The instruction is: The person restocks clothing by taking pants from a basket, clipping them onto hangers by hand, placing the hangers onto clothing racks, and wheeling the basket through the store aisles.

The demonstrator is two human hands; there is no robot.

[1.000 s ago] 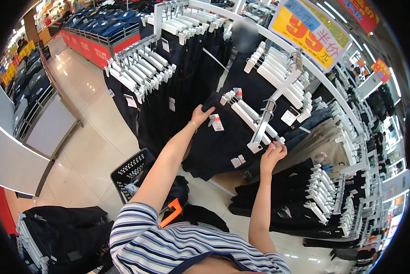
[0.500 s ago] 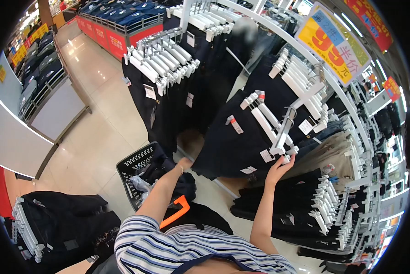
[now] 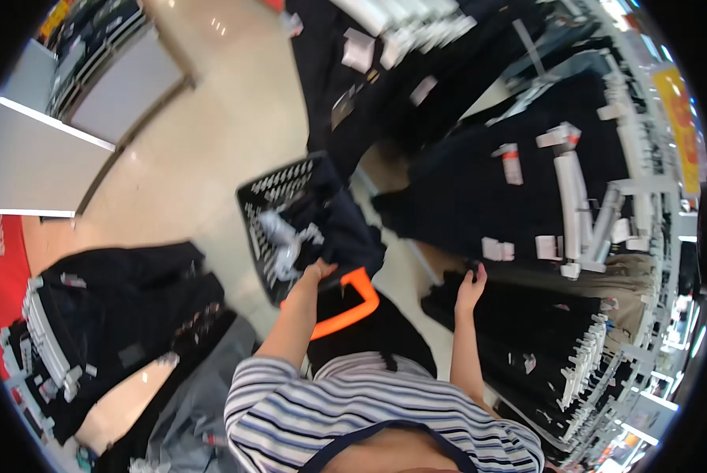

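My left hand [image 3: 320, 270] is over the near side of a black plastic basket [image 3: 256, 229], its fingers closed at the edge of a dark garment [image 3: 346, 225] that hangs partly over the rim. Crumpled clear plastic [image 3: 281, 240] lies in the basket beside the clothes. The basket's orange handle [image 3: 346, 318] tilts toward my body. My right hand [image 3: 472, 285] is raised on the right, fingers slightly apart and blurred, in front of hanging black trousers [image 3: 519, 323]. Above it hang other black trousers [image 3: 464, 189] with tags on white hangers [image 3: 572, 209].
More dark trousers on white hangers [image 3: 409, 27] hang at the top. Dark trousers [image 3: 133, 292] and grey garments [image 3: 200, 402] hang at lower left. A white display stand [image 3: 46, 150] is on the left, beside pale floor tiles [image 3: 196, 134].
My right hand has left the white hanger and come down. The view has tilted downward, so the basket appears higher. My left hand now shows over the basket's near side.
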